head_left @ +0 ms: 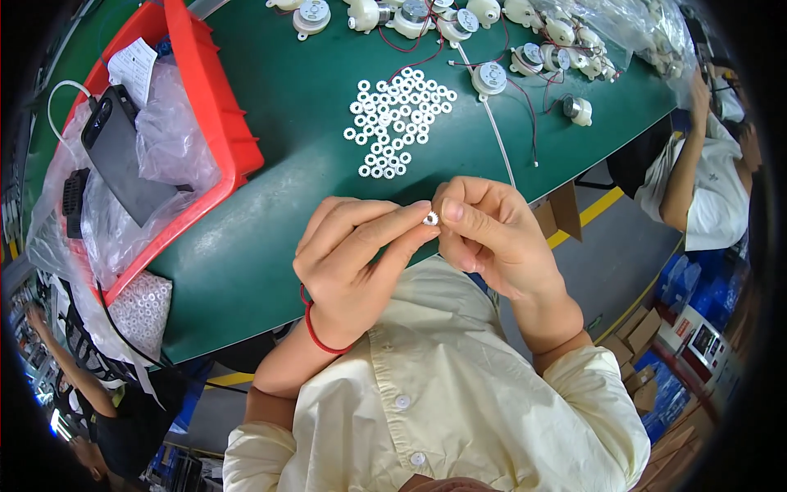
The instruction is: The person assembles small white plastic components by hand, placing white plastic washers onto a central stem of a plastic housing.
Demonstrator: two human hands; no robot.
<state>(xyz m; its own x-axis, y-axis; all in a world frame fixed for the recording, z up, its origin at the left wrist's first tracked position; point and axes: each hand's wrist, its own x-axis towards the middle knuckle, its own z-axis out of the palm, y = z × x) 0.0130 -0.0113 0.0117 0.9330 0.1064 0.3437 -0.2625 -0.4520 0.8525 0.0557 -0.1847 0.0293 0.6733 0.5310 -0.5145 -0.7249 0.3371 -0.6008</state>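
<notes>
Green worktable (pixel 238 262) was spread across the upper part of the head view, its near edge being run slantwise from about eight o'clock, behind the hands, to two o'clock. Beyond that edge, grey floor (pixel 611 246) was exposed at three o'clock, and a co-worker (pixel 709 184) was placed farther out between two and three. Open room was left on the green surface at nine o'clock and again near eleven, between the red bin (pixel 215 115) and the white gears (pixel 399 126). The bin was set at ten o'clock, filled with clear plastic and a dark phone (pixel 123 152). The loose gears were scattered at twelve o'clock, well apart from its wall. At one o'clock the surface was crowded with small motors (pixel 489 78) and their thin wires.

At the centre, just below the scattered gears, a small white toothed piece (pixel 430 220) was held at the fingertips of the left hand (pixel 352 250), pinched between thumb and forefinger. The right hand (pixel 496 238) was brought in at three o'clock of the piece, its fingers curled and its thumb tip just beside it; whether anything was gripped there could not be told. Both hands were raised over the near edge.
</notes>
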